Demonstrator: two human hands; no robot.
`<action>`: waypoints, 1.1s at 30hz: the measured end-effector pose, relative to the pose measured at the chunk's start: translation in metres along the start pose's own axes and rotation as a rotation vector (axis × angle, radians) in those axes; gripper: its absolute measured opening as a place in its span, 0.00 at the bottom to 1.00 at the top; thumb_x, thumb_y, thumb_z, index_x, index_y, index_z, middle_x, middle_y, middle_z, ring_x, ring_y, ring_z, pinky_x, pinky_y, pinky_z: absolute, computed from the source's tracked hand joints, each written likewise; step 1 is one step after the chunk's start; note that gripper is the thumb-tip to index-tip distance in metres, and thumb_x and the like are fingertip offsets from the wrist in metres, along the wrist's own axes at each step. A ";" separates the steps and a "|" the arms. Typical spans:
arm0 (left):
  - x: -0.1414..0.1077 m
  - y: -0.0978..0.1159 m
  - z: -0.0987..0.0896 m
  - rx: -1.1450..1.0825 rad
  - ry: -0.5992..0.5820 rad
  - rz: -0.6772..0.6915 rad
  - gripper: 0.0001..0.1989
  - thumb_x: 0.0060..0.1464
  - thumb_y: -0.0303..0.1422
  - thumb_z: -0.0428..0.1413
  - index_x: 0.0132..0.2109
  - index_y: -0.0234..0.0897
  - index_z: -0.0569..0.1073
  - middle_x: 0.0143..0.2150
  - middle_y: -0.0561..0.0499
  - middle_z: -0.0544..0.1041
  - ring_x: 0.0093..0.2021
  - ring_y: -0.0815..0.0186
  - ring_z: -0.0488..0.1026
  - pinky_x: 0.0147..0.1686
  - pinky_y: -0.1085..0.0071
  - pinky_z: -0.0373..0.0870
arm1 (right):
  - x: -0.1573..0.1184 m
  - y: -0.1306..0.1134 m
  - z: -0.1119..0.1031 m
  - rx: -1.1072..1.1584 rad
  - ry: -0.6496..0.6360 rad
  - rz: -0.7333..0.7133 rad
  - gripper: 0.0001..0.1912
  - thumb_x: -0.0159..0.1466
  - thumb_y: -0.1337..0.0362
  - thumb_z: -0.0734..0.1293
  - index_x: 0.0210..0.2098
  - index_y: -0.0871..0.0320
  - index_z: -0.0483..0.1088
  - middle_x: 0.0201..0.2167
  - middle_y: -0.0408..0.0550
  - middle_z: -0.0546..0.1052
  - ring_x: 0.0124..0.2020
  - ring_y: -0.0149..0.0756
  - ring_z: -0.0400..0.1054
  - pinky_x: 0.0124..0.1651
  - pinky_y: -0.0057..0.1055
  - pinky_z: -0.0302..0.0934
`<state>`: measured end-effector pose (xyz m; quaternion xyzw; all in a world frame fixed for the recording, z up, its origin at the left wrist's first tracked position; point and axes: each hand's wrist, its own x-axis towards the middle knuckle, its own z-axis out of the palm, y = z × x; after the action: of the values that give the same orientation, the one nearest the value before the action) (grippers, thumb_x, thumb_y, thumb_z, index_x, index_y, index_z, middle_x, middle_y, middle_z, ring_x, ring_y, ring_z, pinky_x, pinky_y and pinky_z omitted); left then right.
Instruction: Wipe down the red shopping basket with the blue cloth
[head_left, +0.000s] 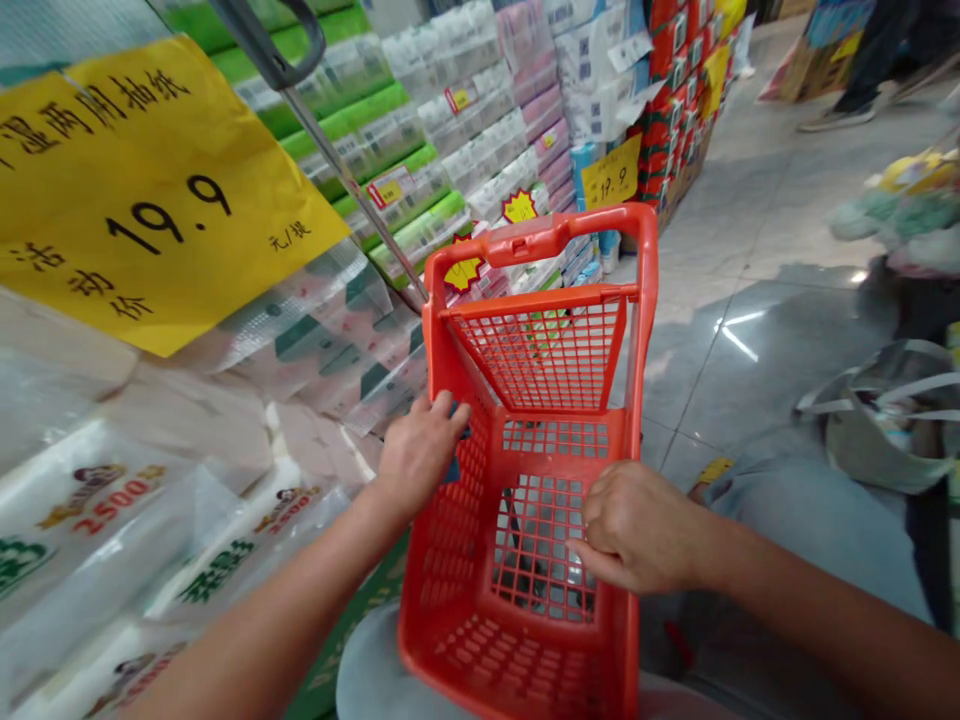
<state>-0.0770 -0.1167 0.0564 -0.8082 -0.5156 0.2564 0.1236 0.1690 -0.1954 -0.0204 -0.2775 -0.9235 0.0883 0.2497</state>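
A red plastic shopping cart (559, 440) with grid walls stands in front of me, between my legs. Nothing lies in its basket. My left hand (420, 455) is on its left rim, fingers bent over the edge, with a small blue patch showing beside them. On the opposite rim, my right hand (637, 528) is closed around the edge, thumb pointing inward. The cart's handle (525, 240) rises at the far end, and neither hand is on it.
Packs of tissue paper (375, 150) are stacked along the left. A yellow price sign (165, 200) and a metal pole (360, 195) stand close by. On the right are a grey bag (877, 420) and plush-looking items (915, 200). A person's leg (874, 60) shows farther back.
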 end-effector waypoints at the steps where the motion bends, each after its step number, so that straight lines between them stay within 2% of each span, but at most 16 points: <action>1: -0.007 -0.002 -0.002 -0.011 0.028 -0.024 0.14 0.65 0.27 0.47 0.53 0.40 0.71 0.51 0.43 0.72 0.49 0.55 0.73 0.38 0.65 0.75 | 0.000 0.000 -0.001 0.006 0.009 0.005 0.21 0.66 0.63 0.63 0.17 0.58 0.70 0.16 0.43 0.71 0.21 0.30 0.60 0.31 0.34 0.48; 3: -0.024 0.000 0.005 -0.040 0.010 0.011 0.12 0.64 0.26 0.49 0.51 0.41 0.72 0.51 0.46 0.72 0.49 0.58 0.72 0.40 0.68 0.74 | -0.002 -0.002 -0.003 0.026 0.036 0.033 0.21 0.66 0.64 0.64 0.17 0.58 0.69 0.16 0.43 0.71 0.23 0.30 0.61 0.36 0.35 0.54; 5: -0.036 0.004 0.017 -0.069 -0.021 0.061 0.12 0.63 0.25 0.50 0.50 0.41 0.73 0.52 0.47 0.73 0.49 0.60 0.71 0.40 0.70 0.74 | -0.004 -0.003 -0.005 0.062 0.097 0.099 0.20 0.67 0.64 0.64 0.18 0.58 0.70 0.19 0.43 0.73 0.29 0.32 0.65 0.46 0.38 0.60; 7: -0.037 0.002 0.027 -0.099 0.035 0.032 0.12 0.63 0.26 0.50 0.51 0.42 0.72 0.52 0.47 0.73 0.51 0.59 0.71 0.42 0.68 0.74 | -0.007 -0.004 -0.004 0.058 0.208 0.217 0.14 0.67 0.65 0.64 0.26 0.56 0.76 0.32 0.47 0.80 0.43 0.39 0.70 0.59 0.46 0.58; 8: -0.032 -0.002 0.030 -0.120 0.093 -0.016 0.13 0.64 0.27 0.50 0.52 0.43 0.72 0.53 0.46 0.72 0.51 0.58 0.71 0.44 0.67 0.74 | -0.009 -0.004 -0.002 0.023 0.281 0.303 0.10 0.67 0.65 0.65 0.34 0.55 0.78 0.44 0.50 0.80 0.53 0.43 0.68 0.63 0.50 0.56; 9: -0.024 -0.006 0.031 -0.149 0.156 -0.077 0.15 0.64 0.27 0.49 0.54 0.43 0.71 0.54 0.46 0.72 0.52 0.58 0.71 0.46 0.66 0.74 | -0.010 -0.003 0.002 -0.027 0.361 0.406 0.11 0.66 0.65 0.65 0.45 0.55 0.78 0.56 0.54 0.75 0.62 0.48 0.62 0.66 0.54 0.53; 11: -0.006 -0.016 0.031 -0.231 0.257 -0.221 0.18 0.63 0.27 0.51 0.58 0.43 0.69 0.56 0.46 0.71 0.51 0.58 0.72 0.47 0.66 0.73 | -0.012 0.000 0.012 -0.113 0.512 0.636 0.31 0.65 0.61 0.66 0.66 0.59 0.63 0.71 0.60 0.57 0.71 0.55 0.49 0.68 0.58 0.51; 12: 0.003 -0.018 0.031 -0.272 0.282 -0.283 0.19 0.62 0.28 0.51 0.58 0.44 0.69 0.57 0.46 0.70 0.50 0.58 0.73 0.46 0.66 0.73 | -0.012 0.003 0.018 -0.113 0.567 0.739 0.39 0.64 0.60 0.66 0.71 0.61 0.53 0.72 0.63 0.53 0.72 0.56 0.48 0.67 0.58 0.53; 14: 0.013 -0.019 0.032 -0.311 0.290 -0.349 0.19 0.60 0.27 0.52 0.58 0.44 0.70 0.56 0.46 0.70 0.48 0.58 0.74 0.44 0.66 0.73 | -0.013 0.010 0.027 -0.019 0.607 0.858 0.44 0.63 0.58 0.65 0.73 0.63 0.45 0.70 0.65 0.58 0.69 0.54 0.57 0.65 0.53 0.60; 16: 0.012 -0.014 0.036 -0.298 0.282 -0.345 0.19 0.60 0.26 0.52 0.56 0.44 0.71 0.55 0.46 0.71 0.48 0.57 0.74 0.44 0.66 0.73 | -0.014 0.018 0.032 0.103 0.571 0.884 0.42 0.62 0.60 0.63 0.73 0.62 0.49 0.64 0.61 0.68 0.63 0.50 0.66 0.62 0.48 0.65; 18: 0.004 -0.007 0.041 -0.303 0.287 -0.315 0.19 0.59 0.25 0.53 0.56 0.44 0.72 0.55 0.46 0.71 0.48 0.57 0.74 0.45 0.66 0.72 | -0.017 0.028 0.030 0.189 0.520 0.880 0.39 0.61 0.61 0.63 0.71 0.61 0.54 0.60 0.57 0.73 0.60 0.48 0.69 0.61 0.45 0.66; 22: -0.011 -0.001 0.046 -0.359 0.316 -0.244 0.20 0.57 0.24 0.54 0.55 0.45 0.72 0.54 0.47 0.71 0.48 0.59 0.75 0.45 0.67 0.72 | -0.029 0.054 0.017 0.326 0.481 0.820 0.39 0.61 0.60 0.63 0.71 0.58 0.55 0.62 0.54 0.71 0.62 0.47 0.68 0.63 0.45 0.64; 25: 0.003 -0.018 0.037 -0.395 0.360 -0.229 0.19 0.56 0.26 0.55 0.54 0.46 0.73 0.53 0.47 0.71 0.46 0.59 0.75 0.42 0.67 0.72 | -0.035 0.080 0.004 0.433 0.437 0.711 0.38 0.63 0.59 0.63 0.71 0.56 0.55 0.66 0.52 0.67 0.67 0.46 0.61 0.67 0.45 0.58; 29: 0.042 -0.054 0.024 -0.535 0.601 -0.362 0.19 0.54 0.28 0.57 0.53 0.45 0.74 0.52 0.47 0.71 0.47 0.57 0.75 0.41 0.66 0.72 | -0.040 0.105 -0.011 0.492 0.347 0.606 0.35 0.65 0.56 0.64 0.70 0.56 0.57 0.67 0.51 0.65 0.68 0.46 0.60 0.68 0.45 0.57; 31: 0.052 -0.062 0.025 -0.610 0.728 -0.474 0.19 0.54 0.27 0.57 0.54 0.43 0.74 0.52 0.46 0.71 0.48 0.56 0.75 0.44 0.65 0.72 | -0.046 0.106 -0.013 0.377 0.314 0.660 0.34 0.65 0.56 0.63 0.69 0.57 0.59 0.65 0.54 0.68 0.64 0.47 0.66 0.64 0.44 0.63; 33: 0.049 -0.056 0.034 -0.662 0.802 -0.535 0.20 0.54 0.27 0.56 0.54 0.41 0.73 0.52 0.45 0.71 0.50 0.57 0.74 0.46 0.65 0.72 | -0.058 0.099 -0.010 0.141 0.283 0.785 0.35 0.64 0.58 0.62 0.70 0.60 0.57 0.63 0.60 0.70 0.58 0.50 0.71 0.58 0.45 0.68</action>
<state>-0.1218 -0.0509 0.0398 -0.6793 -0.6675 -0.2843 0.1102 0.2621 -0.1455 -0.0653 -0.5999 -0.6958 0.2010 0.3399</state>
